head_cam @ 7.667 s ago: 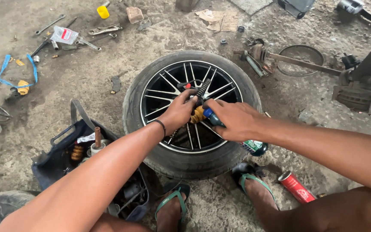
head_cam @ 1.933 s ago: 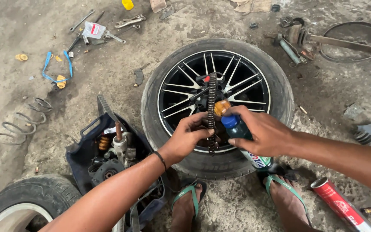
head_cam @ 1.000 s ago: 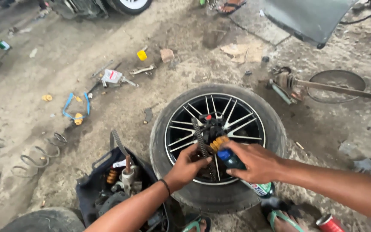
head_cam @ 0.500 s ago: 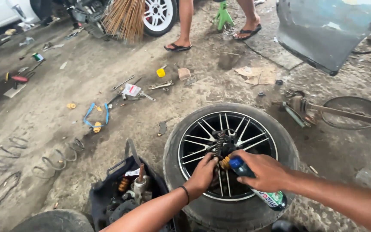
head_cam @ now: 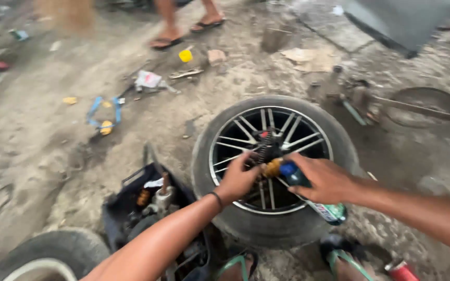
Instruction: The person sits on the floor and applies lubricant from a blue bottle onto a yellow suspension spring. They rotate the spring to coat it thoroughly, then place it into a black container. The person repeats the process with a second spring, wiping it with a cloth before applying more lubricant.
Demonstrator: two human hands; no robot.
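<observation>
While the wheel [head_cam: 274, 171] lies flat on the floor, the left hand [head_cam: 238, 179] grips the coil spring [head_cam: 264, 151] at its hub; the right hand [head_cam: 325, 179] clasps a blue-capped bottle [head_cam: 308, 190], apparently lubricating, needing steady aim.

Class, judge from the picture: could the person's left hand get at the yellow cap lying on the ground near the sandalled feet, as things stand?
Probably not. The left hand grips the threaded part over the wheel, and the yellow cap lies far off across open ground. Nothing blocks it; it just looks beyond arm's length.

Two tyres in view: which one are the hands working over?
The full black-spoked wheel at centre, under both hands; the other tyre lies cut off at the bottom-left corner.
</observation>
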